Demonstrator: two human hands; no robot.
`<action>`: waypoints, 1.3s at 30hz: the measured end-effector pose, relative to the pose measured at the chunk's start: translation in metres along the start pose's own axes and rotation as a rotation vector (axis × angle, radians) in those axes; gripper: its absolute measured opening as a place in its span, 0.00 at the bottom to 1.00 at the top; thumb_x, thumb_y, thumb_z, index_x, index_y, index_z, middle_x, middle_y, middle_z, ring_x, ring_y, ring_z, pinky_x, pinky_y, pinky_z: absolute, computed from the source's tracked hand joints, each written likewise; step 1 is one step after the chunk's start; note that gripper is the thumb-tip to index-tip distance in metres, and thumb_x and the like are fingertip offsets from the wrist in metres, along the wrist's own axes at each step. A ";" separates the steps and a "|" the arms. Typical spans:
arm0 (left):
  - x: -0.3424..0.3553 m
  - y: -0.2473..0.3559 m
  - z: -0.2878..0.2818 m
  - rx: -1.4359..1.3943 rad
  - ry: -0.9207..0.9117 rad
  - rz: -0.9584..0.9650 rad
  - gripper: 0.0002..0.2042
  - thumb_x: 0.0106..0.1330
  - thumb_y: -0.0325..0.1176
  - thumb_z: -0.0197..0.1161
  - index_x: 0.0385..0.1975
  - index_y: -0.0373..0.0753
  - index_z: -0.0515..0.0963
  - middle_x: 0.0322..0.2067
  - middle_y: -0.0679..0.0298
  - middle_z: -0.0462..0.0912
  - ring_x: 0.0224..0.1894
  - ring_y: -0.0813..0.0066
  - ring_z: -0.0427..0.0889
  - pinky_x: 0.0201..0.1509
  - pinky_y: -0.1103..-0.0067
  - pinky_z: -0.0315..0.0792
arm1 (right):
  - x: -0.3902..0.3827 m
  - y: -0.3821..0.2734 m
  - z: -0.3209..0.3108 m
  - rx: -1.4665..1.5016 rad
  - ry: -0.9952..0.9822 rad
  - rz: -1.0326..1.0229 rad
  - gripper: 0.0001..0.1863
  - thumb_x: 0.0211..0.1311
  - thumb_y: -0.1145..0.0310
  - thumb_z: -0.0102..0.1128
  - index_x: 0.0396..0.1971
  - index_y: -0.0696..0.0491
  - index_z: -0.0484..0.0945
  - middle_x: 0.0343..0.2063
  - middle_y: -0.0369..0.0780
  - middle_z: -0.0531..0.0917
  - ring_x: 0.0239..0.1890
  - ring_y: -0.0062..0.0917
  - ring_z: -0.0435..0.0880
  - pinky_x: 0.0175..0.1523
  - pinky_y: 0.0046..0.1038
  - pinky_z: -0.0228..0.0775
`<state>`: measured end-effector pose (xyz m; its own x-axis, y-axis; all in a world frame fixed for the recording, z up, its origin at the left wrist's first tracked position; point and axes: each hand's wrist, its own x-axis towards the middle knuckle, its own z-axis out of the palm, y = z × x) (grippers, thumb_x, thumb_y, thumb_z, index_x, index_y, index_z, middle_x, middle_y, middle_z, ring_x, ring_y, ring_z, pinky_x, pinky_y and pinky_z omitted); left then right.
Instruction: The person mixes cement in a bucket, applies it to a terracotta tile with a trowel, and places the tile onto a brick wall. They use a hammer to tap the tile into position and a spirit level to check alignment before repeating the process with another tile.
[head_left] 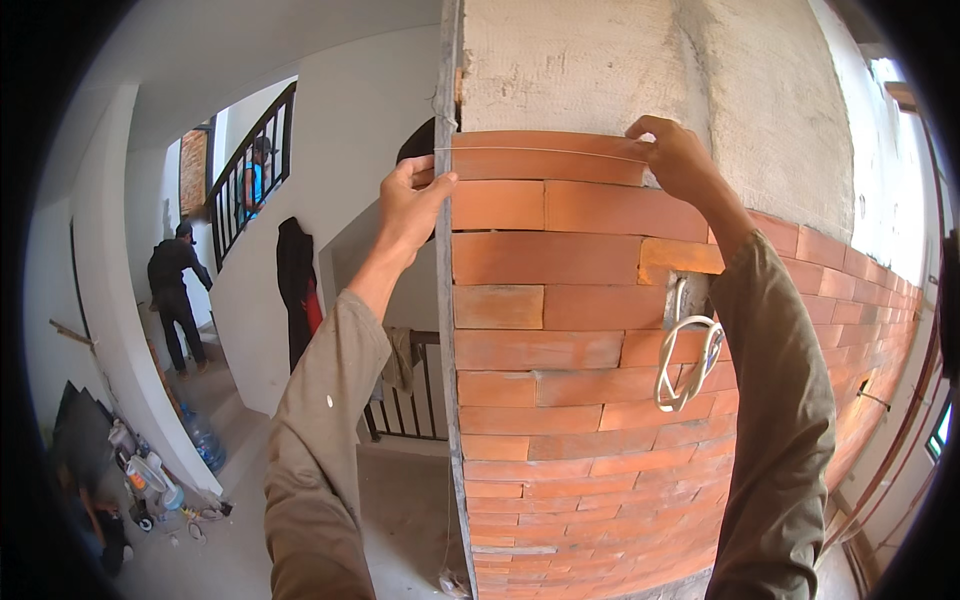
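A thin pale string [540, 150] stretches across the face of the top orange-red brick tile [500, 165]. My right hand [682, 165] is closed at the tile's right end, thumb and forefinger pinched where the string reaches them. On the left, my left hand [412, 205] grips the narrow grey edge strip [446, 260], its thumb lying over the strip and its fingers at the strip's left side. The string's left end meets the strip just above these fingers. Below, rows of brick tiles [545, 257] cover the wall.
Bare rough plaster [580, 70] lies above the tiles. A coil of white cable [672, 375] hangs from a wall box. To the left, a person in dark clothes [178, 290] stands by stairs with a black railing [250, 165]; another is higher up. A water bottle [203, 440] stands near floor clutter.
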<state>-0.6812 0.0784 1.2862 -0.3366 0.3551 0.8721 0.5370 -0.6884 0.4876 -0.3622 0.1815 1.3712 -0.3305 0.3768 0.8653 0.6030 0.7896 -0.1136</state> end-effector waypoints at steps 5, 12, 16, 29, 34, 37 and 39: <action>-0.006 0.011 0.000 0.059 -0.002 0.056 0.19 0.65 0.29 0.64 0.54 0.27 0.73 0.46 0.54 0.82 0.47 0.72 0.82 0.52 0.76 0.77 | -0.014 0.004 -0.003 -0.115 -0.035 -0.091 0.23 0.61 0.67 0.65 0.56 0.51 0.75 0.45 0.49 0.85 0.48 0.40 0.84 0.51 0.38 0.75; -0.002 0.006 -0.004 0.004 -0.033 -0.003 0.20 0.65 0.29 0.65 0.55 0.27 0.73 0.46 0.54 0.82 0.47 0.72 0.82 0.51 0.76 0.77 | -0.020 0.011 0.005 -0.156 0.014 -0.192 0.29 0.55 0.70 0.69 0.59 0.50 0.73 0.48 0.48 0.84 0.51 0.42 0.83 0.55 0.39 0.74; 0.000 0.002 -0.001 -0.034 -0.041 -0.012 0.20 0.66 0.30 0.66 0.55 0.27 0.73 0.46 0.54 0.82 0.46 0.73 0.82 0.51 0.76 0.76 | -0.016 0.011 0.004 -0.141 0.009 -0.177 0.30 0.52 0.71 0.71 0.58 0.50 0.74 0.46 0.48 0.85 0.50 0.42 0.84 0.54 0.40 0.74; -0.002 0.002 0.000 -0.057 -0.064 -0.035 0.21 0.68 0.31 0.65 0.57 0.28 0.72 0.47 0.56 0.83 0.48 0.75 0.82 0.52 0.79 0.75 | -0.013 0.007 -0.002 -0.083 -0.034 -0.166 0.29 0.49 0.73 0.72 0.55 0.52 0.77 0.40 0.51 0.86 0.46 0.44 0.85 0.50 0.39 0.75; -0.002 0.003 -0.002 -0.060 -0.071 -0.046 0.20 0.69 0.30 0.64 0.57 0.28 0.71 0.46 0.56 0.83 0.48 0.75 0.82 0.51 0.79 0.76 | -0.012 0.006 -0.002 -0.044 -0.045 -0.156 0.30 0.48 0.75 0.72 0.55 0.53 0.76 0.38 0.50 0.86 0.43 0.44 0.85 0.48 0.40 0.75; -0.001 0.002 -0.002 -0.064 -0.070 -0.052 0.20 0.69 0.30 0.64 0.57 0.28 0.71 0.46 0.56 0.82 0.48 0.75 0.82 0.52 0.79 0.76 | -0.012 0.005 -0.001 -0.035 -0.057 -0.149 0.30 0.48 0.76 0.72 0.55 0.53 0.76 0.37 0.50 0.86 0.43 0.44 0.85 0.47 0.40 0.75; 0.000 0.001 -0.002 -0.060 -0.069 -0.048 0.20 0.69 0.30 0.64 0.57 0.28 0.71 0.47 0.56 0.82 0.48 0.75 0.82 0.52 0.79 0.76 | -0.012 0.005 -0.002 -0.042 -0.063 -0.150 0.30 0.48 0.76 0.72 0.55 0.53 0.75 0.37 0.50 0.86 0.43 0.43 0.85 0.48 0.40 0.75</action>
<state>-0.6818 0.0764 1.2866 -0.3053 0.4300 0.8496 0.4732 -0.7058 0.5272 -0.3542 0.1800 1.3615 -0.4626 0.2871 0.8388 0.5729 0.8188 0.0357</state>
